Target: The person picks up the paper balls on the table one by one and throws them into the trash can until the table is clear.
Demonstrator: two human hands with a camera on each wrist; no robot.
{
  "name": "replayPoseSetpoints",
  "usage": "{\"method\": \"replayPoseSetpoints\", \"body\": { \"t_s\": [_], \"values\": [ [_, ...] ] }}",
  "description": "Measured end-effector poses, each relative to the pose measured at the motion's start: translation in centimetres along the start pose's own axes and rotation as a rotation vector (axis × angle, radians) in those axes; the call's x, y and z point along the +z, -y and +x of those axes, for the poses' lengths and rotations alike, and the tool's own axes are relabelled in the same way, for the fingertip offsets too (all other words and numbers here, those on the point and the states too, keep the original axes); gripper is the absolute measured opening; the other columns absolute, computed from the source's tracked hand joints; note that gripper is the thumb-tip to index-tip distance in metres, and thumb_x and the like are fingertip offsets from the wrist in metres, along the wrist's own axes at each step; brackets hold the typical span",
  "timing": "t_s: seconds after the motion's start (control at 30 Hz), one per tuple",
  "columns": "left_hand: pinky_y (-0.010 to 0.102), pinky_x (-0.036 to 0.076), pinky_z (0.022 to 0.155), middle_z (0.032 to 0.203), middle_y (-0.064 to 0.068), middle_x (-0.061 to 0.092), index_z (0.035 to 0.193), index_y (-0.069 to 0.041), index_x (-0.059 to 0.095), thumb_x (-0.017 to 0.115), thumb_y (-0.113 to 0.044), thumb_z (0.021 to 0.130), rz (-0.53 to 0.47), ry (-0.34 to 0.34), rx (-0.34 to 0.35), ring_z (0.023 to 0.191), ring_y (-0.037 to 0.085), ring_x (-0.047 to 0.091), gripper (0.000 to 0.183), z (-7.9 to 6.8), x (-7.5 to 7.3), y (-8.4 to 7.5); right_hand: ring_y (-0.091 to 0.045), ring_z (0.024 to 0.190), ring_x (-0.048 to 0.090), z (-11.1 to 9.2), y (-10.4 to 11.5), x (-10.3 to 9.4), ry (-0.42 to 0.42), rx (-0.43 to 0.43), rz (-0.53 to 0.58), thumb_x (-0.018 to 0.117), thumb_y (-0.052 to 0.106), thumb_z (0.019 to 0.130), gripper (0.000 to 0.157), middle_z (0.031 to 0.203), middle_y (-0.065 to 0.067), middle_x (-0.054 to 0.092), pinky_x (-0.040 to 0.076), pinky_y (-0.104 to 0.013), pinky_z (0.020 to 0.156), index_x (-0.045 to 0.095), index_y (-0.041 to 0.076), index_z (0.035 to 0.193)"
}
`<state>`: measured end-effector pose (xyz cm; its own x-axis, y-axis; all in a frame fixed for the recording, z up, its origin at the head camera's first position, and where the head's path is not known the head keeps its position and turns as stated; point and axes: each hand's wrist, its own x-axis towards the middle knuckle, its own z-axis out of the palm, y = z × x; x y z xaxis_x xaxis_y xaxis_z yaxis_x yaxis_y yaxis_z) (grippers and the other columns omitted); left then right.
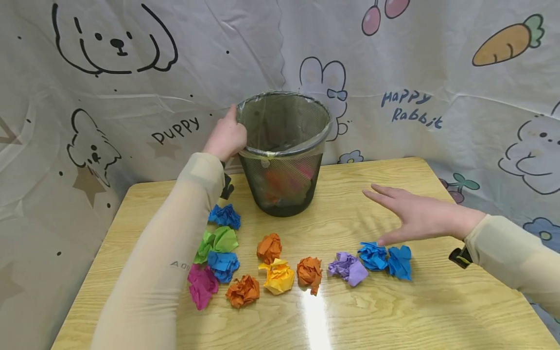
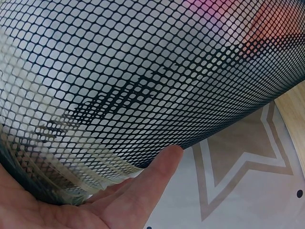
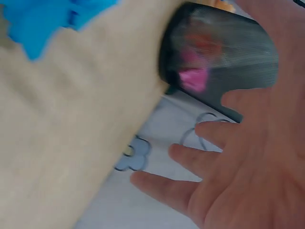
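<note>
At the back of the table stands a black mesh wastebasket (image 1: 286, 204) with a clear liner folded over its rim and orange and pink crumpled paper showing inside. My left hand (image 1: 227, 133) grips its rim at the left; the left wrist view shows the palm at the rim and a finger (image 2: 164, 164) along the mesh. On the right, my right hand (image 1: 413, 214) hovers with fingers spread, holding nothing. Just below it lie two blue paper balls (image 1: 373, 256), with a purple paper ball (image 1: 348, 269) beside them.
More paper balls curve across the table: orange (image 1: 309, 273), yellow (image 1: 278, 277), blue (image 1: 223, 266), green (image 1: 222, 239) and magenta (image 1: 202, 287). My left sleeve (image 1: 162, 253) overlaps some of the left ones. A printed curtain (image 1: 245, 48) hangs right behind the wastebasket.
</note>
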<state>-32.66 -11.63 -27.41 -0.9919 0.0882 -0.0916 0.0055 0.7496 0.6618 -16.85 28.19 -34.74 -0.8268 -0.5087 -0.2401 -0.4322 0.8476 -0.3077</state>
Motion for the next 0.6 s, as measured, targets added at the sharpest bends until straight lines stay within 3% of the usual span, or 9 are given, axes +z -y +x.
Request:
{"method": "replayPoseSetpoints", "body": {
  "t_s": [0.27, 0.6],
  "values": [
    [0.034, 0.044, 0.054, 0.160, 0.022, 0.035, 0.165, -0.017, -0.009, 0.022, -0.009, 0.099, 0.010, -0.007, 0.001, 0.051, 0.018, 0.038, 0.074, -0.2, -0.1, 0.0, -0.052, 0.143, 0.030, -1.4, -1.4, 4.4, 0.083, 0.034, 0.026, 0.077, 0.072, 0.074, 0.122, 0.164, -0.025, 0.024, 0.041, -0.066, 0.103, 0.023, 0.011, 0.164],
    [0.034, 0.045, 0.056, 0.161, 0.021, 0.033, 0.165, -0.017, -0.009, 0.022, -0.009, 0.099, 0.002, -0.004, 0.000, 0.054, 0.020, 0.039, 0.074, -0.4, -0.1, -0.2, -0.050, 0.137, 0.041, -1.9, -2.1, 7.9, 0.062, 0.087, 0.022, 0.084, 0.065, 0.073, 0.119, 0.156, -0.025, 0.038, 0.045, -0.063, 0.100, 0.031, 0.002, 0.160]
  ]
}}
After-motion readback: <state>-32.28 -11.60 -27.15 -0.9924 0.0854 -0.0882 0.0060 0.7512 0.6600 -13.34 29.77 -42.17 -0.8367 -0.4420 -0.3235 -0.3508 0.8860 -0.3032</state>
